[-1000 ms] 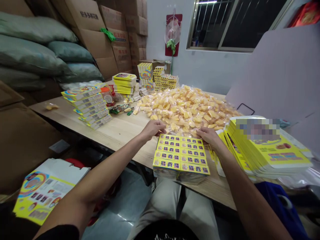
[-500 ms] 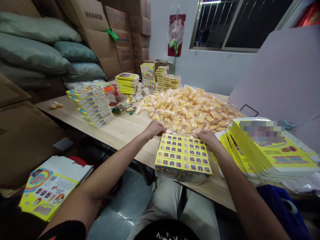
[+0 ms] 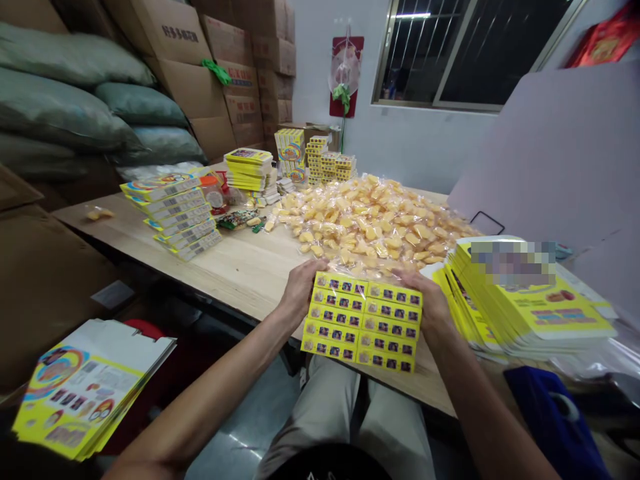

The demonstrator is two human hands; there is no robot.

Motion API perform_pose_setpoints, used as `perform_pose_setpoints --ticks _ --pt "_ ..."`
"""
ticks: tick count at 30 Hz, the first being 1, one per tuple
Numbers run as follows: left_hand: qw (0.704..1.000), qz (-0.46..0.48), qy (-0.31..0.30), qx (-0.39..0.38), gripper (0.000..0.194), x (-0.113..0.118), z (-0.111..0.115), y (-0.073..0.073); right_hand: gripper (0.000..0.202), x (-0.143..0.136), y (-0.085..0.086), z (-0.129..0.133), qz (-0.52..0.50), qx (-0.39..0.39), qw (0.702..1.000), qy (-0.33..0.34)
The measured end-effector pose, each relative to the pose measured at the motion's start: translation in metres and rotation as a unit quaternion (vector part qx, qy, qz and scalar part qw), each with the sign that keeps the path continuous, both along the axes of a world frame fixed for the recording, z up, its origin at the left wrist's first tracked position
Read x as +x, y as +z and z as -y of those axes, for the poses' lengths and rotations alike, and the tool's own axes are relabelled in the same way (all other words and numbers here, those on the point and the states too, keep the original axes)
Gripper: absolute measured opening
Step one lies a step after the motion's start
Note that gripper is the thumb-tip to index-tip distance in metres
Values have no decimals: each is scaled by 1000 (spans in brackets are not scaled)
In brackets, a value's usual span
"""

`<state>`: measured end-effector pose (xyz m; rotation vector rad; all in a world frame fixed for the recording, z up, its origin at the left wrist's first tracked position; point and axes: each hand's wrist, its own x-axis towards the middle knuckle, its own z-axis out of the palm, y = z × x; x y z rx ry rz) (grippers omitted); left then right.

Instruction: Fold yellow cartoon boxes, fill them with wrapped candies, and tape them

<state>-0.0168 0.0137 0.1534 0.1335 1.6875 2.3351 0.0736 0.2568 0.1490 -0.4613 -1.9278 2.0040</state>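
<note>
A block of small yellow boxes [image 3: 361, 321], set in two columns and wrapped in clear plastic, is at the table's near edge. Its printed face tilts toward me. My left hand [image 3: 302, 291] grips its far left corner, and my right hand [image 3: 429, 301] clasps the right side near the far corner. The fingers of both hands are partly hidden behind the block. Just beyond it spreads a big heap of yellow pieces [image 3: 375, 220] in clear wrappers. Close to my right hand lies a fanned stack of flat yellow printed cartons [image 3: 545, 300].
Stacked yellow boxes [image 3: 175, 213] lean on the table's left, near an orange-lidded jar [image 3: 216, 195]. More yellow boxes [image 3: 290, 153] stand at the back. A blue object [image 3: 555, 413] is at lower right. Printed cartons [image 3: 85, 387] lie at lower left; sacks [image 3: 55, 100] are beyond.
The block has tipped so its printed face turns more toward me, and its front side no longer shows. Both hands have closed further around its far corners. The view has shifted slightly.
</note>
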Motion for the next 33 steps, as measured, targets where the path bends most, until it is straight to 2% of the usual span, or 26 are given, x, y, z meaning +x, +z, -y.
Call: perform_pose_setpoints --ticks 2,3,6,9,13,17,21,23,25,28,30,33 --pt "996 -86 -5 18 20 10 11 -5 17 20 -7 2 -58 -6 998 -23" --pt "991 -134 -12 17 19 14 16 -10 18 30 -13 4 -86 15 996 -32" --pt "972 -229 -43 -34 15 22 30 -30 25 54 -30 6 -124 139 982 -24" --pt "958 -267 -54 -90 14 22 36 -42 26 62 -35 4 -109 231 967 0" --pt "950 -282 -24 -129 16 13 32 -40 27 50 -27 -5 -93 304 948 7" --pt "954 -273 8 -123 17 4 29 -38 30 38 -30 -13 -42 313 948 -43" --pt "960 -244 0 -138 22 4 31 -36 28 35 -39 -16 57 295 951 -69" --pt "962 -215 10 -166 30 10 34 -30 28 38 -37 -16 79 284 954 -62" --pt "955 -218 9 -199 36 18 37 -22 26 42 -29 -15 69 321 943 -55" --pt "929 -262 -57 -256 41 32 43 -10 25 48 -16 -14 44 388 919 -42" --pt "906 -302 -100 -278 59 41 46 -5 26 49 -11 -15 43 395 918 -22" --pt "860 -392 -162 -284 108 56 51 -4 27 48 -14 -17 57 379 924 -9"
